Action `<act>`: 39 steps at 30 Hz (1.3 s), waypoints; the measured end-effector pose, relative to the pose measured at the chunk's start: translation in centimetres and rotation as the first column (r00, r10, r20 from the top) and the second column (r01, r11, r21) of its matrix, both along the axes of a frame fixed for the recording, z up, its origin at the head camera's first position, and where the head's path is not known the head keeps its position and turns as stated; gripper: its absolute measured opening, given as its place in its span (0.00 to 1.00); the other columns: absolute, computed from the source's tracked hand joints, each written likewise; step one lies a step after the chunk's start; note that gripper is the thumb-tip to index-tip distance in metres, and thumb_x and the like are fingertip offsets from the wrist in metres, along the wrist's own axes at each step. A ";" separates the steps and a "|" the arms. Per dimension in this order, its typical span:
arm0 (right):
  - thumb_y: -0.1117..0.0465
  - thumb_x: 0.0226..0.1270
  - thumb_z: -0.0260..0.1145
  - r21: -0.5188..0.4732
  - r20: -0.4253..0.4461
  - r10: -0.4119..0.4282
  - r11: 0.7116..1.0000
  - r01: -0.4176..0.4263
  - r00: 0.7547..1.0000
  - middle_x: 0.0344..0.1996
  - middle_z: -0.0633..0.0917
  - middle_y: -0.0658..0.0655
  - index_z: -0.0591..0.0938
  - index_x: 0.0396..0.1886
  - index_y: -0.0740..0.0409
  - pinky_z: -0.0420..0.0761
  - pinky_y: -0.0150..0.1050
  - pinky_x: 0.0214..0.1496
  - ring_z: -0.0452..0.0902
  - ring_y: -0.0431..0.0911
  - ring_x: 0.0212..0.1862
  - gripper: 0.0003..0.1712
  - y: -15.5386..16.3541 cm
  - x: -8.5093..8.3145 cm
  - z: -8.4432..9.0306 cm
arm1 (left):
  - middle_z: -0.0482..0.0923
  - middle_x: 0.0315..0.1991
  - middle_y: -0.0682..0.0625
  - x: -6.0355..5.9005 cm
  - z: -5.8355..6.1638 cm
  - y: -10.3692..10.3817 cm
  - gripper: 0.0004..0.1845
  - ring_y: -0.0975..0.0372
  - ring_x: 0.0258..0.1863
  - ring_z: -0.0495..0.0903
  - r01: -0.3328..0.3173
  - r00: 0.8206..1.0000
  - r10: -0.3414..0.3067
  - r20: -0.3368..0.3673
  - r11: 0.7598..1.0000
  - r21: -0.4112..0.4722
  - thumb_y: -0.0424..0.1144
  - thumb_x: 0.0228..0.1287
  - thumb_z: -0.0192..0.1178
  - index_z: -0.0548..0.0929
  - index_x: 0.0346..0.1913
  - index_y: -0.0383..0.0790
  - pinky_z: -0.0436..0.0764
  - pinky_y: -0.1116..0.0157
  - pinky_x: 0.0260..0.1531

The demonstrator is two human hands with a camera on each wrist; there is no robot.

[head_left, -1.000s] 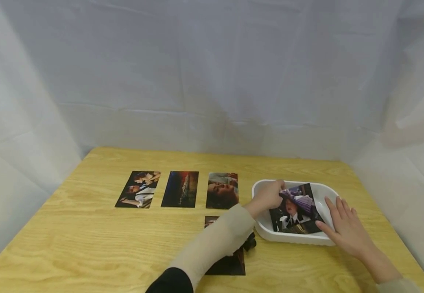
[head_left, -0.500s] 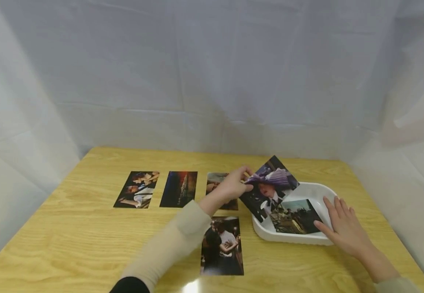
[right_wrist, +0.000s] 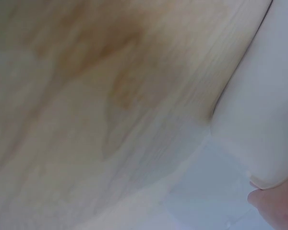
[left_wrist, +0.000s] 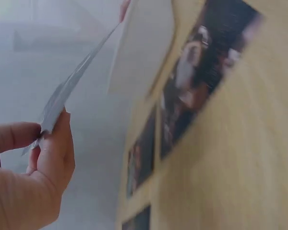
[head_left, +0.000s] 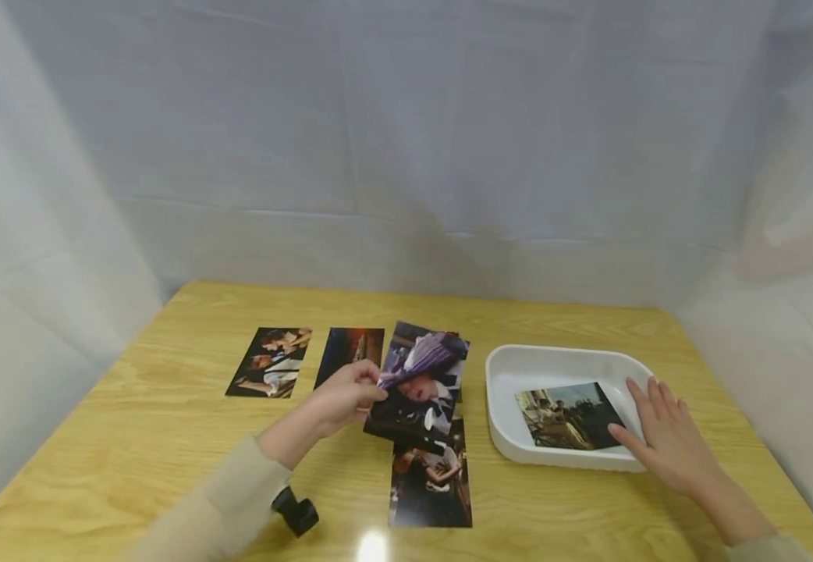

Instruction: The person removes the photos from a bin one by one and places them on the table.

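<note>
In the head view my left hand (head_left: 339, 398) pinches a photo card (head_left: 424, 382) by its left edge, between thumb and fingers. Its picture shows a person in a large purple hat. The card is tilted above the table and overlaps two other photos in this view. Seen edge-on in the left wrist view, the same photo card (left_wrist: 77, 76) slants up from my thumb and fingers. At the right, my right hand (head_left: 673, 437) rests with straight fingers on the rim of a white tray (head_left: 564, 353). Inside the tray lies another photo card (head_left: 568, 417), dark with a greenish scene.
On the wooden table (head_left: 154, 453), a photo of people (head_left: 269, 363) lies at the back left, beside a blue-and-red night photo (head_left: 350, 347). A third back photo is mostly hidden behind the held one. Nearer me lies a photo of a couple (head_left: 434, 496). White sheeting (head_left: 406, 140) surrounds the table.
My left hand has lifted the purple-hat photo out of the tray and carried it left, uncovering the photo beneath. My right hand stays at the tray's rim.
</note>
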State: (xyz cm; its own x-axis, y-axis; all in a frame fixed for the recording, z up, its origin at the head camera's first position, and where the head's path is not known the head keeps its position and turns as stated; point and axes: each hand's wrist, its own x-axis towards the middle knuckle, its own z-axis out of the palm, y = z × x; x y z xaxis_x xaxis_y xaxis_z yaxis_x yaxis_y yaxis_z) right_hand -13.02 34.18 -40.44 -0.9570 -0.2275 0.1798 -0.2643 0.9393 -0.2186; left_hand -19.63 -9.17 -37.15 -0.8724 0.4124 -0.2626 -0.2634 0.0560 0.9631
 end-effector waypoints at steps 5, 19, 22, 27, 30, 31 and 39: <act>0.45 0.65 0.50 0.007 0.009 -0.004 1.000 0.004 1.000 0.60 0.45 0.81 0.47 0.66 0.68 0.35 0.62 0.58 0.32 0.67 0.63 0.43 0.1 0.0 0.0 | 0.67 0.27 0.48 1.8 -1.0 -3.7 0.08 0.65 0.23 0.73 -0.014 0.998 0.012 0.067 1.000 0.028 0.24 0.56 0.49 0.63 0.30 0.37 0.76 0.66 0.24; 0.45 0.64 0.51 0.008 -0.004 0.001 1.000 -0.001 1.000 0.60 0.46 0.81 0.47 0.66 0.68 0.35 0.62 0.58 0.33 0.68 0.63 0.43 0.1 0.1 -0.2 | 0.73 0.26 0.48 5.0 -3.5 -9.2 0.06 0.62 0.26 0.77 -0.037 0.989 0.044 0.139 0.998 -0.053 0.25 0.55 0.51 0.65 0.30 0.35 0.78 0.65 0.26; 0.46 0.64 0.51 0.004 -0.012 0.001 1.000 -0.001 1.000 0.60 0.46 0.81 0.47 0.66 0.68 0.35 0.62 0.58 0.33 0.67 0.63 0.42 0.2 0.1 -0.2 | 0.72 0.26 0.48 5.2 -3.8 -9.7 0.05 0.63 0.25 0.76 -0.050 0.988 0.067 0.141 0.992 -0.118 0.26 0.54 0.52 0.66 0.30 0.33 0.78 0.66 0.24; 0.46 0.64 0.51 0.000 -0.019 0.001 1.000 -0.001 1.000 0.59 0.47 0.82 0.48 0.66 0.69 0.33 0.61 0.58 0.34 0.68 0.63 0.42 0.2 0.1 -0.1 | 0.70 0.22 0.48 5.5 -4.1 -9.8 0.07 0.64 0.17 0.70 -0.099 0.994 0.105 -0.010 0.903 -0.419 0.27 0.50 0.58 0.69 0.27 0.31 0.72 0.70 0.15; 0.46 0.64 0.51 0.000 -0.019 0.000 1.000 0.000 1.000 0.59 0.47 0.82 0.49 0.66 0.69 0.33 0.62 0.58 0.34 0.68 0.63 0.42 0.2 0.0 -0.1 | 0.68 0.17 0.49 5.6 -4.2 -9.7 0.09 0.64 0.14 0.66 -0.144 0.987 0.076 -0.139 0.794 -0.590 0.28 0.47 0.62 0.71 0.23 0.33 0.67 0.71 0.13; 0.46 0.64 0.51 0.002 -0.019 0.000 1.000 0.000 1.000 0.59 0.47 0.82 0.49 0.66 0.69 0.34 0.62 0.58 0.34 0.68 0.63 0.42 0.2 0.0 -0.1 | 0.68 0.16 0.49 5.6 -4.2 -9.7 0.09 0.64 0.13 0.65 -0.153 0.984 0.063 -0.164 0.766 -0.625 0.29 0.46 0.63 0.71 0.22 0.34 0.65 0.71 0.13; 0.45 0.64 0.51 0.008 -0.019 0.005 1.000 -0.005 1.000 0.60 0.47 0.81 0.48 0.66 0.68 0.34 0.62 0.58 0.33 0.68 0.63 0.42 0.1 -0.1 -0.1 | 0.69 0.14 0.51 5.3 -4.0 -9.2 0.12 0.63 0.15 0.67 -0.182 0.957 -0.067 -0.284 0.623 -0.761 0.33 0.42 0.67 0.72 0.17 0.37 0.66 0.68 0.17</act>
State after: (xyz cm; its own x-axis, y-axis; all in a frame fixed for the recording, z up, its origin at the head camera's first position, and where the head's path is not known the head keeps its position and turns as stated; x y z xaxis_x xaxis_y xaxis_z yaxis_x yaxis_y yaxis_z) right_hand -13.10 34.31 -40.50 -0.9522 -0.2337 0.1966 -0.2732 0.9396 -0.2064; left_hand -14.35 -18.33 -41.20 -0.9692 0.1111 -0.2197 -0.0426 0.8031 0.5943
